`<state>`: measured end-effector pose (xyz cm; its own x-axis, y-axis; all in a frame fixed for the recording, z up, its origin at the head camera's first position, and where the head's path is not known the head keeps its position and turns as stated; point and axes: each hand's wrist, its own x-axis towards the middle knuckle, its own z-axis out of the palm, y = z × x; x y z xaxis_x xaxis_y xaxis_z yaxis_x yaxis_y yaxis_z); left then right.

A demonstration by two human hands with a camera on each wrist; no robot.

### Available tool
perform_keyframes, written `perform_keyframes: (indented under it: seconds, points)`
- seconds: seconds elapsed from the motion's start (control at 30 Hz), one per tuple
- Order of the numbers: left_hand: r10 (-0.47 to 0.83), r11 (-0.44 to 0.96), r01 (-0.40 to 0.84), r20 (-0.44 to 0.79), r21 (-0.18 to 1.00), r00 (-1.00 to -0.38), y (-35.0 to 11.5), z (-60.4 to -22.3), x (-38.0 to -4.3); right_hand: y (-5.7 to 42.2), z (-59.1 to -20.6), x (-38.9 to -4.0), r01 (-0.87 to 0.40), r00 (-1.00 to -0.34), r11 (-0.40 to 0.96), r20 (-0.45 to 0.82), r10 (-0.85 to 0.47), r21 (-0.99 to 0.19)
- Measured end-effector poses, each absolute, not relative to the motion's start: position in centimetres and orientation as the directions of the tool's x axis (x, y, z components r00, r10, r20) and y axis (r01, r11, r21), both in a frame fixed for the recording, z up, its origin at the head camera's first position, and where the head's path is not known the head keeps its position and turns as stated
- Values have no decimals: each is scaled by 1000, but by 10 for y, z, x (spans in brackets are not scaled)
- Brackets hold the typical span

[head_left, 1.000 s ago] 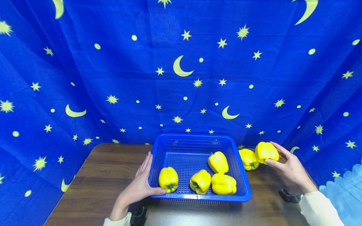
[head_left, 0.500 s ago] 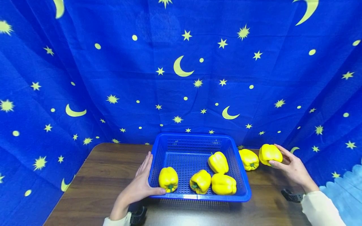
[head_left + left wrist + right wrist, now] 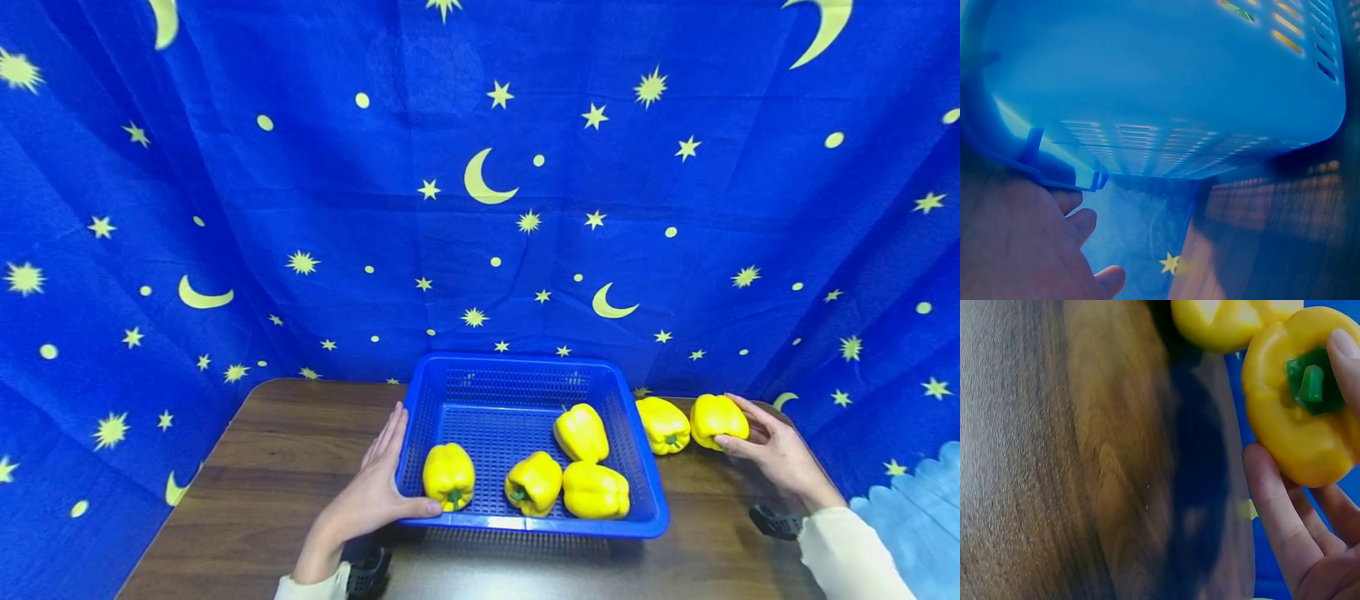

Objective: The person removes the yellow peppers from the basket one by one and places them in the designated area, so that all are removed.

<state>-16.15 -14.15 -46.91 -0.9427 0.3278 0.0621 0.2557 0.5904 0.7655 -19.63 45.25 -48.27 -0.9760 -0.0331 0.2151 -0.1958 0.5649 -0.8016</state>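
In the head view, my right hand [image 3: 780, 454] holds a yellow bell pepper [image 3: 718, 421] between thumb and fingers, low at the table's far right. The right wrist view shows its green stem [image 3: 1311, 384] beside the thumb. Just left of it lies another yellow bell pepper [image 3: 663, 425], against the outside of the blue basket [image 3: 525, 523]. My left hand [image 3: 371, 492] rests at the basket's near left corner, thumb along the front rim and straight fingers along the left side. Inside the basket lie several yellow bell peppers [image 3: 448, 477], mostly toward the front and right.
The basket stands on a brown wood-grain table [image 3: 247, 475]. Behind and on both sides hangs a blue cloth [image 3: 360, 208] with yellow moons and stars. Light blue fabric [image 3: 918, 508] shows at the right edge. A dark wrist strap [image 3: 776, 522] is by the right sleeve.
My right hand has moved a little right and down with its bell pepper, away from the one beside the basket. The left hand and basket have stayed put.
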Motion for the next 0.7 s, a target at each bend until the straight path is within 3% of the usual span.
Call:
perform_keyframes:
  seconds: [0.3,0.7]
  points:
    - [324,603,253,57,757,-944,-141,-468,-161,456,-490,-199,-189,-980,522,191,-51,-832]
    - [325,599,246,49,762,-944,-141,-467,-162,458,-495,-201,-75,-997,629,72,-30,-774]
